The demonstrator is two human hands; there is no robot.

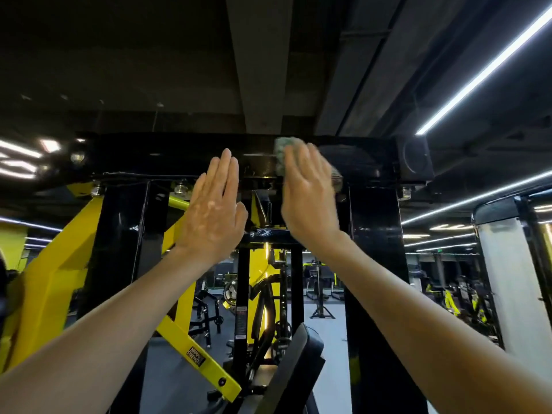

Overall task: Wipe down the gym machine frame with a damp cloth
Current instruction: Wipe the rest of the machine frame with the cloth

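The gym machine has a black frame with a top crossbeam [179, 156] overhead and yellow arms below. My right hand [309, 195] is raised with straight fingers, pressing a grey-green cloth [283, 150] flat against the crossbeam's front face; the cloth shows above the fingertips and at the hand's right edge. My left hand [213, 207] is raised beside it, flat with fingers together, against or just before the beam; I cannot tell whether it touches. It holds nothing.
Black uprights [376, 234] stand left and right of my arms. A yellow lever arm [191, 351] slants across the lower left, and a black seat pad [295, 363] sits below centre. Other machines fill the gym floor behind. A black speaker box [415, 158] hangs at the beam's right end.
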